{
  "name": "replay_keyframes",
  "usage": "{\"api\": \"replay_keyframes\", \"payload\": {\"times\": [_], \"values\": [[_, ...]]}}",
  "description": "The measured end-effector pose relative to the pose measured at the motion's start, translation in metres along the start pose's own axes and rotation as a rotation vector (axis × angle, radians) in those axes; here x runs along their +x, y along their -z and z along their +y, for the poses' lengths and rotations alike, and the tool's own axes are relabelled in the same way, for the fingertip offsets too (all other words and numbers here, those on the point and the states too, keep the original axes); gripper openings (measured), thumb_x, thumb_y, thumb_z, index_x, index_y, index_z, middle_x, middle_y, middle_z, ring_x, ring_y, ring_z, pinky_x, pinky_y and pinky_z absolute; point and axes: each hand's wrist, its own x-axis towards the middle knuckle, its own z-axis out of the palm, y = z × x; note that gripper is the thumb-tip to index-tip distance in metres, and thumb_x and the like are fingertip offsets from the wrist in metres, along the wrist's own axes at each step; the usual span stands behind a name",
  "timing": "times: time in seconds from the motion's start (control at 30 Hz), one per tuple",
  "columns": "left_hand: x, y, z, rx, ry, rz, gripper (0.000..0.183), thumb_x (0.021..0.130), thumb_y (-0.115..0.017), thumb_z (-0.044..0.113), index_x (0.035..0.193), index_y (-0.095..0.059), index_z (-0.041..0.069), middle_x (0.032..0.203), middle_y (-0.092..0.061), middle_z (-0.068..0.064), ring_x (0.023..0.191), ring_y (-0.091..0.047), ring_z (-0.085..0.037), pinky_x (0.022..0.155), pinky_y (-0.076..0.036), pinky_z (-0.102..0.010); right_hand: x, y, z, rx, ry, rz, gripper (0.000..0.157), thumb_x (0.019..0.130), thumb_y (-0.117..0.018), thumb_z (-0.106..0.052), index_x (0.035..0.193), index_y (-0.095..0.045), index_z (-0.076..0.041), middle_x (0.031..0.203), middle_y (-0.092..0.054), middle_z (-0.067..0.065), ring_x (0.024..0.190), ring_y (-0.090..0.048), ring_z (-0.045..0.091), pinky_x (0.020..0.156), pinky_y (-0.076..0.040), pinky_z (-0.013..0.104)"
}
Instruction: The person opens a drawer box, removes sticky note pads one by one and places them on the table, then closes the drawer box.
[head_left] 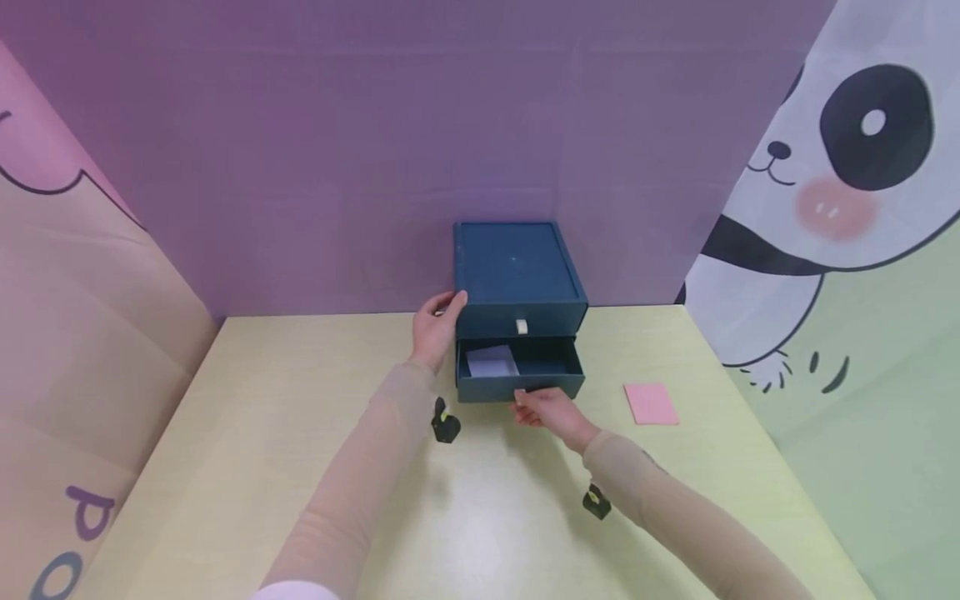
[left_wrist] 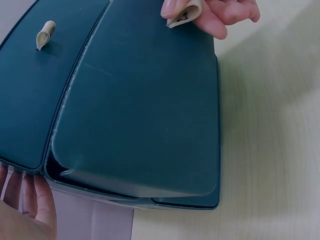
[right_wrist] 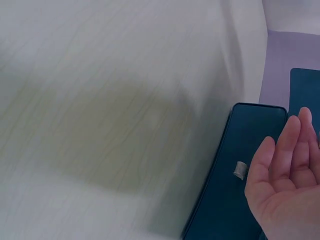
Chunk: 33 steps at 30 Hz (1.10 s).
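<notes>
A dark blue drawer cabinet (head_left: 517, 262) stands against the back wall. The drawer (head_left: 491, 390) under its top one is pulled out. Inside, on the left, is a pale lilac-white piece (head_left: 491, 362). My left hand (head_left: 435, 332) rests on the cabinet's left side near the front corner, fingers (left_wrist: 44, 200) fairly straight against it. With thumb and finger, my right hand (head_left: 551, 410) pinches the pale pull tab (left_wrist: 186, 14) of the drawer out in front. Another tab (right_wrist: 240, 170) shows on the panel below it in the right wrist view.
A pink square pad (head_left: 651, 403) lies on the pale wood table (head_left: 300, 433) to the right of the cabinet. Small black devices (head_left: 446, 422) show near both wrists. A purple wall covering (head_left: 337, 167) hangs right behind the cabinet, with printed panels at both sides.
</notes>
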Motion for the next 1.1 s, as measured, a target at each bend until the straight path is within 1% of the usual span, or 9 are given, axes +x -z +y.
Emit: {"api": "replay_keyframes", "payload": {"times": [0.13, 0.3, 0.53, 0.63, 0.87, 1.1], "values": [[0.0, 0.0, -0.001, -0.005, 0.005, 0.002, 0.049, 0.088, -0.064, 0.041, 0.127, -0.059, 0.011, 0.127, -0.058, -0.005, 0.113, -0.053, -0.022, 0.101, -0.043, -0.037, -0.003, -0.001, -0.001, 0.001, 0.006, 0.007, 0.041, 0.098, -0.051, -0.028, 0.106, -0.066, 0.009, 0.094, -0.07, 0.017, 0.093, -0.065, 0.033, 0.089, -0.052, 0.041], [0.001, 0.0, -0.001, -0.004, 0.01, -0.001, 0.05, 0.088, -0.064, 0.042, 0.127, -0.058, 0.011, 0.127, -0.058, -0.005, 0.114, -0.053, -0.022, 0.101, -0.043, -0.037, -0.005, 0.0, 0.001, -0.002, 0.018, -0.01, 0.041, 0.098, -0.051, -0.028, 0.107, -0.066, 0.009, 0.1, -0.068, 0.023, 0.093, -0.065, 0.033, 0.089, -0.052, 0.042], [0.002, -0.001, -0.003, -0.015, -0.007, 0.002, 0.049, 0.088, -0.064, 0.041, 0.127, -0.059, 0.01, 0.127, -0.058, -0.006, 0.113, -0.053, -0.022, 0.101, -0.043, -0.037, -0.006, -0.002, 0.004, -0.02, 0.014, 0.007, 0.036, 0.098, -0.052, -0.026, 0.105, -0.068, 0.006, 0.103, -0.068, 0.023, 0.08, -0.066, 0.016, 0.089, -0.052, 0.04], [0.002, -0.001, -0.003, -0.019, -0.006, 0.001, 0.049, 0.088, -0.064, 0.04, 0.126, -0.059, 0.01, 0.126, -0.058, -0.006, 0.113, -0.053, -0.022, 0.1, -0.044, -0.037, -0.008, -0.002, 0.005, -0.03, 0.016, 0.004, 0.036, 0.098, -0.052, -0.025, 0.105, -0.067, 0.007, 0.102, -0.068, 0.024, 0.08, -0.065, 0.015, 0.088, -0.053, 0.039], [0.0, 0.0, -0.001, -0.01, 0.007, -0.006, 0.05, 0.088, -0.063, 0.042, 0.128, -0.058, 0.011, 0.127, -0.057, -0.005, 0.113, -0.052, -0.021, 0.1, -0.043, -0.037, -0.016, -0.003, 0.006, -0.043, 0.031, -0.019, 0.041, 0.098, -0.051, -0.027, 0.106, -0.065, 0.011, 0.1, -0.068, 0.023, 0.082, -0.066, 0.019, 0.09, -0.051, 0.044], [0.0, -0.001, -0.002, -0.009, -0.003, -0.004, 0.051, 0.088, -0.063, 0.042, 0.128, -0.057, 0.011, 0.126, -0.057, -0.005, 0.112, -0.052, -0.021, 0.1, -0.044, -0.037, -0.025, -0.005, 0.004, -0.041, 0.041, -0.017, 0.041, 0.098, -0.051, -0.027, 0.105, -0.066, 0.011, 0.096, -0.069, 0.021, 0.08, -0.065, 0.017, 0.088, -0.052, 0.044]]}}
